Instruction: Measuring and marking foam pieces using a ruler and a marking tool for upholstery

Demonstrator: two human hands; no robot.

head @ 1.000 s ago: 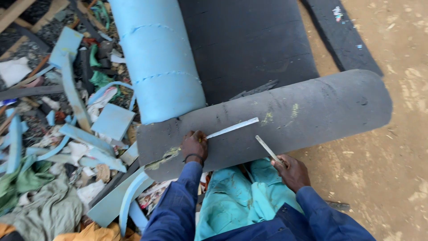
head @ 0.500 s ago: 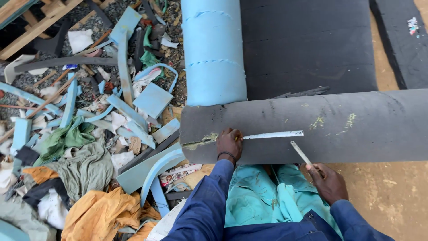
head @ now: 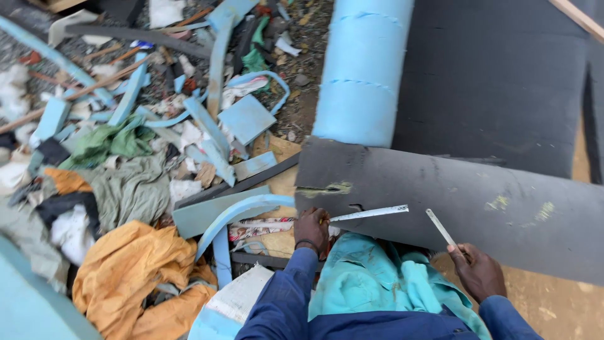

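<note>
the left hand is closed around one end of a thin white strip. the strip sticks out to the right and lies along the near edge of the grey foam. the right hand is closed around the low end of a thin flat blade. the blade points up and left, and its tip is over the grey foam, near the free end of the strip. the two hands are apart, with a teal cloth on the lap between them. both arms wear blue sleeves

the grey foam is a long curved sheet with some yellow marks on it. a blue foam roll rests with its end on the far edge of the grey foam. past it lies a flat dark mat. to the left the ground is full of blue foam scraps, an orange cloth and a green cloth
</note>
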